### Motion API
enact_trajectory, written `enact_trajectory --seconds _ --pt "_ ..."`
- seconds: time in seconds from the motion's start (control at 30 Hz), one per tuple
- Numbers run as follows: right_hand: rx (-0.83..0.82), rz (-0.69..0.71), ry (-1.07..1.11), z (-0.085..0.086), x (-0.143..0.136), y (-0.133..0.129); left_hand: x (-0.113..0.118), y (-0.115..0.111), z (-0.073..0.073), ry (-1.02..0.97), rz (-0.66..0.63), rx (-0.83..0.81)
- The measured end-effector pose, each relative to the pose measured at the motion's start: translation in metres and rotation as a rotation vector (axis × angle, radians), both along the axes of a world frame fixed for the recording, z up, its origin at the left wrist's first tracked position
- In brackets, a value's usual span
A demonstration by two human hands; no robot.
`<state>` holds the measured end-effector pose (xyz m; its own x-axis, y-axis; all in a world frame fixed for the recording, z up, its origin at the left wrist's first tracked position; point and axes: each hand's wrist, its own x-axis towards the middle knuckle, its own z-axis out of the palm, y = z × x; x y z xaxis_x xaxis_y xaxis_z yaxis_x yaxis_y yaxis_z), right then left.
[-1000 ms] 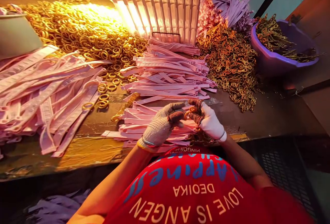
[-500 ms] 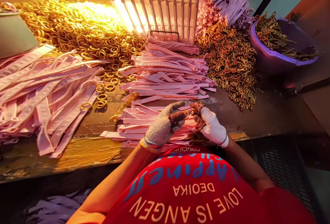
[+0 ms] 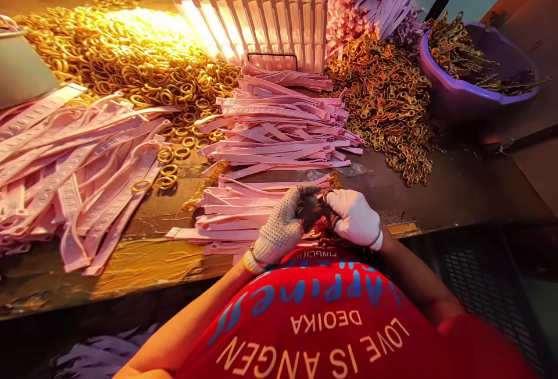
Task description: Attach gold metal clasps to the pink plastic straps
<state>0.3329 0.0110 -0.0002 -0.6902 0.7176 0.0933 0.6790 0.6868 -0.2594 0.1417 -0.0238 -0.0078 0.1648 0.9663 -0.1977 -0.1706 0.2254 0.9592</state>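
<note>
My left hand, in a pale dotted glove, is closed with its fingertips bent inward. Facing it, my right hand, in a white glove with dark brown fingertips, is closed too. The fingertips of both meet in shadow just above my shirt front, and what they pinch is too dark to make out. Under and beside the left hand lies a bundle of pink straps, roughly parallel. Some brass-coloured clasps show below the hands, partly covered by them.
Behind lie more pink straps, with a heap of gold rings to the left and a pile of brass-coloured clasps to the right. Loose straps cover the left side. A purple basin stands at the right, a ribbed translucent panel at the back.
Both hands have turned, fingertips now down and inward, hiding the gold ring glimpsed at my left fingertips earlier. The right hand shows more of its back. The view has shifted slightly.
</note>
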Motion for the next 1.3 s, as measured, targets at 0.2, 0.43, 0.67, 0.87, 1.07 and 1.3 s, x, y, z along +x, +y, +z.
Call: enact_trajectory --seconds 0.2,0.43,0.67,0.87,1.07,1.3 --pt "0.046 -0.205 -0.064 0.001 -0.020 -0.013 0.007 0.014 0.006 -0.311 0.012 -0.258" --pt "-0.131 -0.391 0.323 -0.013 -0.005 -0.012 0.001 0.062 0.003 0.217 -0.135 0.182" --pt "-0.128 -0.435 0.478 -0.034 0.016 -0.018 0.001 0.140 -0.013 1.242 -0.228 0.459" --pt "-0.139 -0.394 0.467 -0.042 0.014 -0.022 0.021 0.143 -0.028 1.339 -0.290 0.402" --pt "-0.119 -0.369 0.447 -0.042 0.012 -0.020 0.019 0.132 -0.034 1.367 -0.307 0.374" --pt "0.083 -0.390 0.293 -0.034 0.020 0.001 0.017 0.128 -0.046 1.295 -0.272 0.420"
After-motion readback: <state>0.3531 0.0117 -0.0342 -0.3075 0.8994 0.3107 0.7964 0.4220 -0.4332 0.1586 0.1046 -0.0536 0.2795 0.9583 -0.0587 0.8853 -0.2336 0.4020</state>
